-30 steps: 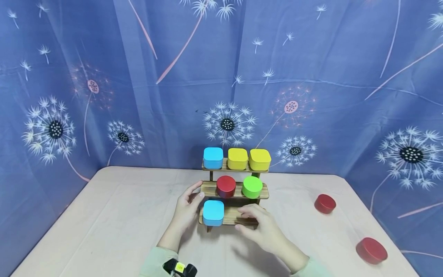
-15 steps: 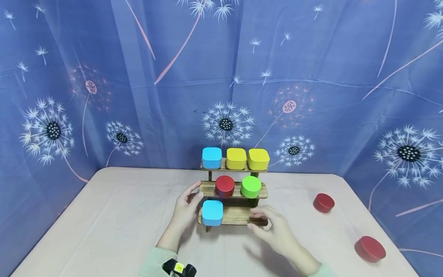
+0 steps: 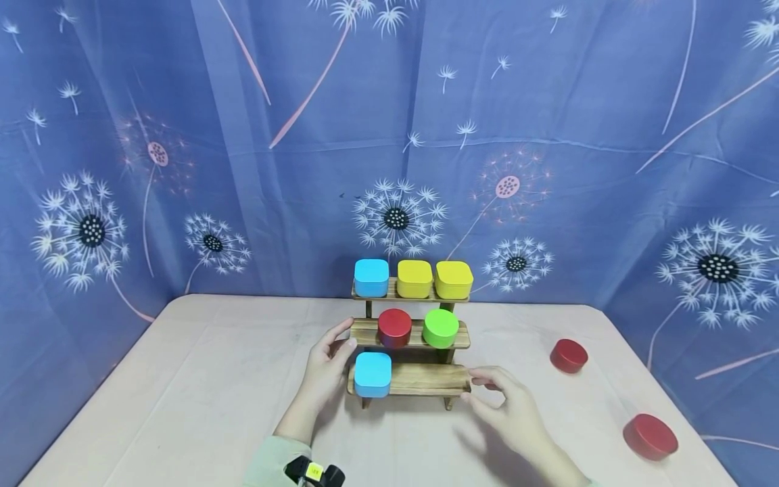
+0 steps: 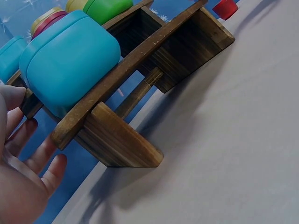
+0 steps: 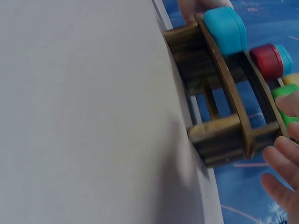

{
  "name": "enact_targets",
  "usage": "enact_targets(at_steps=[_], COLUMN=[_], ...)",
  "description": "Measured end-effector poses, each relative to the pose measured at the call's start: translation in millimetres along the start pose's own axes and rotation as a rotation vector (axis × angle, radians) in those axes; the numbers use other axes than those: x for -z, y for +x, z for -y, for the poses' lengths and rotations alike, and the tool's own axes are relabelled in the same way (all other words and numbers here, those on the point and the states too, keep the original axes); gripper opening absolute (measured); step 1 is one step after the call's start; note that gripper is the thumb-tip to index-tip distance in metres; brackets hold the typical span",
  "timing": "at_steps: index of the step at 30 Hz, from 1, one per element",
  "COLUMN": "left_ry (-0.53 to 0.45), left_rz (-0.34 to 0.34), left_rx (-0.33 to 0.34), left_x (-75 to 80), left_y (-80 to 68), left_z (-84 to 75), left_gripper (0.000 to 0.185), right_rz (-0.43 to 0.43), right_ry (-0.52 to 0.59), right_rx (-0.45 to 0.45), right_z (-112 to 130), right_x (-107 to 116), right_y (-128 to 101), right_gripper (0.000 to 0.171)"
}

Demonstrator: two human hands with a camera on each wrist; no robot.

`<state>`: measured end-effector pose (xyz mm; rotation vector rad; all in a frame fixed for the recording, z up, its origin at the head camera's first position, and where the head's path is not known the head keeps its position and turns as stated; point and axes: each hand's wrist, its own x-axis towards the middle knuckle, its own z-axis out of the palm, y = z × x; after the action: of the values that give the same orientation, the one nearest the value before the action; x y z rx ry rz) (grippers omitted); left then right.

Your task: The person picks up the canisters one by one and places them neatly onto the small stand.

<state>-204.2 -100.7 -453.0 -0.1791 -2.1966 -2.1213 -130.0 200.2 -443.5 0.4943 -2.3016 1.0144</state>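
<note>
In the head view, a wooden shelf rack (image 3: 409,381) with 3 tiers stands on the bench (image 3: 201,385). The left hand (image 3: 328,362) rests against the rack's left end, fingers relaxed and spread, just beside a blue square tin (image 3: 372,373) on the bottom tier. The right hand (image 3: 508,402) sits at the bottom tier's right end, fingers loosely spread, gripping nothing. The middle tier carries a red round tin (image 3: 394,327) and a green round tin (image 3: 441,327); the top tier carries 1 blue and 2 yellow square tins. 2 red round tins (image 3: 569,356) lie apart on the bench to the right. In the left wrist view, the fingers (image 4: 28,154) lie straight beside the rack's end. In the right wrist view, fingertips (image 5: 280,161) hover near the rack's end. No writing is readable on the tins.
</note>
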Motion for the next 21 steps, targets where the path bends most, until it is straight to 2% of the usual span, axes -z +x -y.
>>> enact_targets(at_steps=[7,13,21], left_ry=[0.014,0.01,0.003], left_rz=[-0.003,-0.008,-0.018], left_rx=[0.0,0.002,-0.027], left_x=[0.5,-0.1,-1.1], left_y=[0.2,0.0,-0.4], left_z=[0.5,-0.1,0.5], left_gripper=[0.043,0.042,0.043], right_rz=[-0.052,-0.067,-0.082], right_ry=[-0.041,-0.06,-0.147], right_rx=[-0.069,-0.147,-0.241], right_z=[-8,-13,-23], right_x=[12,21,35], right_y=[-5,-7,-12], right_gripper=[0.037,0.034,0.034])
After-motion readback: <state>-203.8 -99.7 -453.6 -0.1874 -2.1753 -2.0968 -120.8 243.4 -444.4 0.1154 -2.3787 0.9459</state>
